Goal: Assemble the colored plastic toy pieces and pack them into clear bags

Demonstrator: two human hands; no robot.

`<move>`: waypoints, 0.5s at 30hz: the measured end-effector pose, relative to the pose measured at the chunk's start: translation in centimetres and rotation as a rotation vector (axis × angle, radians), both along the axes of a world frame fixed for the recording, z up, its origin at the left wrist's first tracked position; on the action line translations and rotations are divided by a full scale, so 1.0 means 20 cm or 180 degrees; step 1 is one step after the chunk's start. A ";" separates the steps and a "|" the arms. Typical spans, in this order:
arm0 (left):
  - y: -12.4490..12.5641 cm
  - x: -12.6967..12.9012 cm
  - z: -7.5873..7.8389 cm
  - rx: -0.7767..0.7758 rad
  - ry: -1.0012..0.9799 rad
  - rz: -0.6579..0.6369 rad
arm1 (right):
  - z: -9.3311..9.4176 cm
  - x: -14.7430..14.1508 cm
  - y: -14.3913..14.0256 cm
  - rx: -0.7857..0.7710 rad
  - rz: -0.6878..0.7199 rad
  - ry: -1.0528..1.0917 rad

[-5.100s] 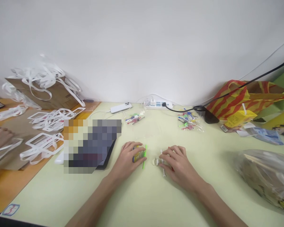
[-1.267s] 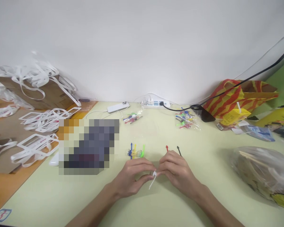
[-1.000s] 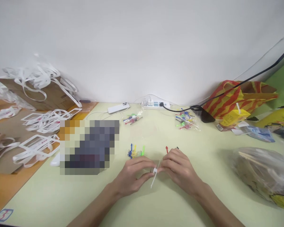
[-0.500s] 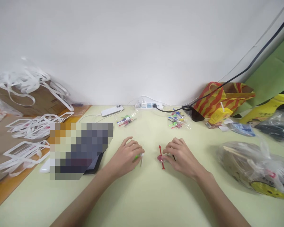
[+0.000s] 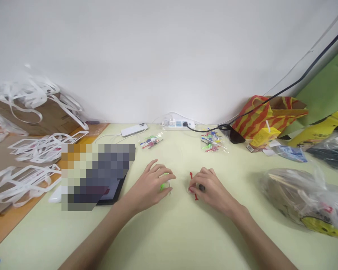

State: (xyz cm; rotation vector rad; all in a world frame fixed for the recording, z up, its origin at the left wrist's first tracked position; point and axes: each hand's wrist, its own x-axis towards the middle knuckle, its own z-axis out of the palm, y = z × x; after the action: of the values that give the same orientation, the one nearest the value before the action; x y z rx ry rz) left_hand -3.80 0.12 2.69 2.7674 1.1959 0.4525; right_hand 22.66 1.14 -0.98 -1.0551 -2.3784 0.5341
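Note:
My left hand (image 5: 152,186) is low over the table, its thumb and fingers apart around a small green plastic piece (image 5: 163,185) with a thin white stick beside it. The hand partly covers that piece. To the right, my right hand (image 5: 210,187) has its thumb and fingertips closed on a small red plastic toy (image 5: 196,197) whose two ends are arrow-shaped. Its round middle is mostly behind my fingers. Something dark (image 5: 202,187) shows at the same fingers, too covered to name.
Small clear bags of coloured plastic pieces lie at the back left (image 5: 152,141) and back right (image 5: 212,141). Behind them are a white phone (image 5: 134,129) and a power strip (image 5: 178,124). A tied plastic bag (image 5: 301,202) is on the right, a tablet (image 5: 119,187) on the left.
My left thumb and fingers have spread further apart around the green piece. My right fingers have closed further over the middle of the red toy. The view has shifted slightly.

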 end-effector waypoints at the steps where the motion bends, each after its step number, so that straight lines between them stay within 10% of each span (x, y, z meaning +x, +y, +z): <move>1: 0.00 0.02 0.00 0.0007 -0.0021 -0.0032 | 0.00 0.00 0.00 -0.0045 -0.0007 0.0032; 15: 0.03 0.22 -0.07 0.0254 -0.0822 -0.0135 | 0.03 -0.05 -0.01 -0.0877 -0.0800 0.1614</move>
State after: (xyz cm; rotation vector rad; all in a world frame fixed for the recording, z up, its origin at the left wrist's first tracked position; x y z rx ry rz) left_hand 0.61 0.77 1.27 2.6864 1.0787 0.8404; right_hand 21.62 0.85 -0.46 -1.1494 -1.7379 0.9282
